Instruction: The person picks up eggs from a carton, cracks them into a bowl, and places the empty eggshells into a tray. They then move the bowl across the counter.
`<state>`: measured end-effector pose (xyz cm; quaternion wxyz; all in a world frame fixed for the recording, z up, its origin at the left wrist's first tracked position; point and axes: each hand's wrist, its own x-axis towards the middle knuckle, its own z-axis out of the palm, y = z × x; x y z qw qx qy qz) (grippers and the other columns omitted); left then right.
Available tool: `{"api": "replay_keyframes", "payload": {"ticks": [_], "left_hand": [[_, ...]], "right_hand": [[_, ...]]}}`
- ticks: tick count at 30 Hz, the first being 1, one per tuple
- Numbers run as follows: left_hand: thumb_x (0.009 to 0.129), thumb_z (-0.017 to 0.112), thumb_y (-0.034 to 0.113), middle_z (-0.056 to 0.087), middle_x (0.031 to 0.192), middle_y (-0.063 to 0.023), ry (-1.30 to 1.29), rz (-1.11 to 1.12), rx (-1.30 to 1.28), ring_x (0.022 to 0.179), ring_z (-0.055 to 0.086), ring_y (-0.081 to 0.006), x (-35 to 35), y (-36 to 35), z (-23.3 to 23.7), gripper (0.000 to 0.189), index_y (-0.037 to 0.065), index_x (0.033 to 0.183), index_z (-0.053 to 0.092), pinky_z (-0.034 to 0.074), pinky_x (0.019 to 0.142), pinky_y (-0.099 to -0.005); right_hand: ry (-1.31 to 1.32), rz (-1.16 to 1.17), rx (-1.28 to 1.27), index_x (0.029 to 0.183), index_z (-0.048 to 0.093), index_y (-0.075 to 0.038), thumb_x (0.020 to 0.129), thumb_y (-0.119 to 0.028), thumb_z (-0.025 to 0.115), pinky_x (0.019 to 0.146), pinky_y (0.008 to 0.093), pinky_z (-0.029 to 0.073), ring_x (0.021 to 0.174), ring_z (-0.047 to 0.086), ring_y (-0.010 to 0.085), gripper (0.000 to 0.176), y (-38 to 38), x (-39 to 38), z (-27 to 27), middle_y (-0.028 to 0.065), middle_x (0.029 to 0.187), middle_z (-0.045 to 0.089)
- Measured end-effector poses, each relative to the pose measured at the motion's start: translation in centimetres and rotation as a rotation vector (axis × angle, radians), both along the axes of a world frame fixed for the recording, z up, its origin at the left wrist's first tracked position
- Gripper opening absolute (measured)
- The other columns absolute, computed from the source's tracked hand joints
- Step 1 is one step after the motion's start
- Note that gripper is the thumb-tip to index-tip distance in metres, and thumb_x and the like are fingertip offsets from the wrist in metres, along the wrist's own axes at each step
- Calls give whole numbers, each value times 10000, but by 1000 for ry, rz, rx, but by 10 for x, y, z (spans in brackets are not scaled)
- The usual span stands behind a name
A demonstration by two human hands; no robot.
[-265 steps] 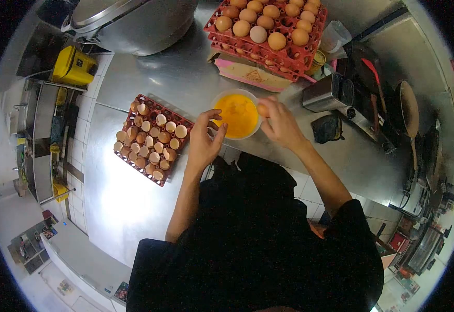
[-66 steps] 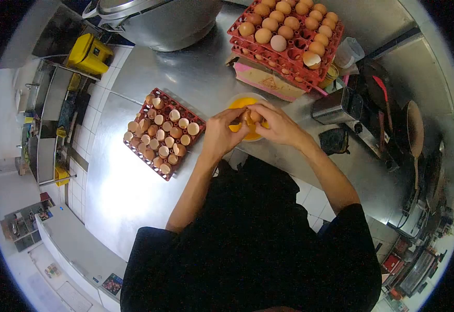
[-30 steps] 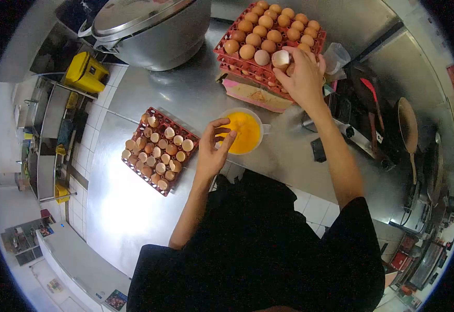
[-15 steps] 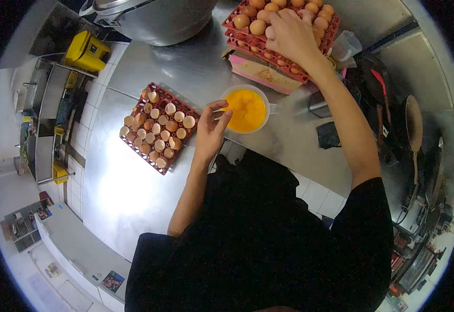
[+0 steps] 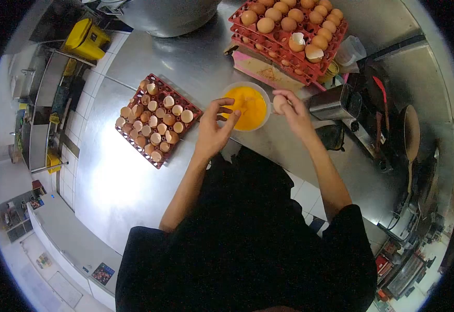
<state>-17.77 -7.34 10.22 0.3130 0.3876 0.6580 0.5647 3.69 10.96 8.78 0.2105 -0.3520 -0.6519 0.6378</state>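
Note:
My right hand (image 5: 295, 115) grips a whole brown egg (image 5: 279, 104) at the right side of a white plastic jug (image 5: 246, 130). Inside the jug lies a pool of yellow-orange raw egg (image 5: 251, 108). My left hand (image 5: 216, 127) is at the jug's left rim, its fingers curved and apart, with nothing visible between them. To the left, a red egg tray (image 5: 156, 165) carries several broken, hollow shells. Beyond my right hand, stacked red egg trays (image 5: 310, 78) hold many whole eggs, with two broken shells (image 5: 306, 48) at the near corner.
A large metal pot (image 5: 169, 18) stands at the back of the steel table (image 5: 102, 151). Beneath the stacked trays is a pink-edged box (image 5: 260, 70). On the right are a metal container (image 5: 336, 101), a clear plastic cup (image 5: 350, 51) and a pan (image 5: 412, 132).
My right hand has come from the stacked trays to the jug, bringing an egg. Broken shells now show on the stack's corner. My left fingers have spread apart at the rim.

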Motion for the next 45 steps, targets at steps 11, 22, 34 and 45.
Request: {"api": "replay_keyframes", "payload": {"ticks": [11, 22, 34, 45], "left_hand": [[1027, 771, 221, 715, 1298, -137, 45, -56, -15, 1069, 711, -212, -1, 1, 3, 376, -2, 1312, 670, 562, 883, -364], [972, 791, 129, 715, 1297, -145, 215, -90, 27, 1097, 728, -252, 5, 7, 16, 427, 1, 1352, 643, 585, 930, -381], [847, 802, 119, 696, 1215, -185, 427, -220, 36, 1067, 736, -351, -3, 10, 25, 437, 0, 1249, 678, 604, 919, -419], [815, 844, 145, 738, 1115, -201, 389, -189, 5, 941, 782, -321, -6, 16, 20, 449, -19, 1207, 700, 634, 847, -410]], "right_hand": [[-176, 203, 975, 1392, 578, 12, 896, -36, 697, 1060, 521, 487, 1197, 593, 437, 512, -29, -10, -2, 213, 1316, 585], [-109, 187, 819, 1375, 611, 6, 915, -33, 696, 989, 463, 541, 1150, 635, 393, 470, -40, -27, 21, 203, 1261, 599], [55, 354, 30, 1346, 629, 56, 1052, -193, 705, 908, 317, 576, 1001, 688, 129, 392, -26, -50, -5, 65, 1107, 724], [16, 355, 37, 1361, 645, 36, 1019, -173, 736, 867, 337, 604, 976, 733, 157, 411, -27, -50, -7, 91, 1124, 746]]}}
